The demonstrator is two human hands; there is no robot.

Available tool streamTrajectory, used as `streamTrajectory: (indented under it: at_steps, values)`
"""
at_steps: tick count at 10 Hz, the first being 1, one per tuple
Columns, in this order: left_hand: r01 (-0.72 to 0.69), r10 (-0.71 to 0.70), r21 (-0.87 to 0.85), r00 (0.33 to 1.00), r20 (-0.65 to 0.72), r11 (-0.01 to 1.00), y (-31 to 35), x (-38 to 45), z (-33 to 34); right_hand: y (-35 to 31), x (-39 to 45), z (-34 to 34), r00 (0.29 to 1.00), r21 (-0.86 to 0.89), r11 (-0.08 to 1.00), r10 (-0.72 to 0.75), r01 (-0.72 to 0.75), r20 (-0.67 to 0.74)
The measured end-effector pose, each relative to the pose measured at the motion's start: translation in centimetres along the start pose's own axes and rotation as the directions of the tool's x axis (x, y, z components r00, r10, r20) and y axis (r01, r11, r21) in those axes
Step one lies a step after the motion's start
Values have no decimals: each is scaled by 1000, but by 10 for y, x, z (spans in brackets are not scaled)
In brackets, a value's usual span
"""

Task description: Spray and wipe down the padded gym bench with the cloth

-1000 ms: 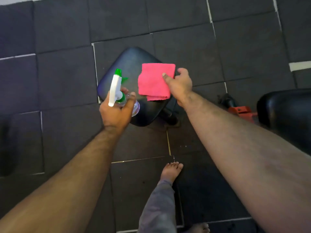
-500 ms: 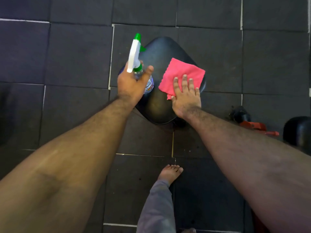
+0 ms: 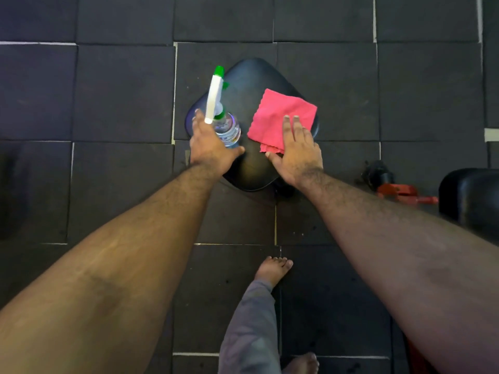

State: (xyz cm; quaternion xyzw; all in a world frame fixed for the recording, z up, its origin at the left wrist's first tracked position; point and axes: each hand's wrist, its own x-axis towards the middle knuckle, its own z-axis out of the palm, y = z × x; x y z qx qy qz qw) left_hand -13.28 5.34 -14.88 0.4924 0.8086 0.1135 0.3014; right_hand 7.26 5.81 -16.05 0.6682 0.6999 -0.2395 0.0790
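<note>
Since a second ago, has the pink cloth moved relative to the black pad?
Yes. The pink cloth, then hanging from the right hand above it, now lies flat on the black pad, toward its right edge.

No legible text, label or number anywhere, not even on the spray bottle (image 3: 225, 125).
</note>
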Motion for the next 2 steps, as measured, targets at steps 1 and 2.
streamTrajectory:
  at_steps: [1, 2]
  values:
    - [141, -142, 90, 990, 10, 986, -5, -29, 0, 17, -33, 1, 999, 34, 998, 46, -46, 6]
    - [46, -44, 194, 999, -17, 980, 9, -81, 15, 43, -68, -2, 994, 97, 989, 113, -112, -3]
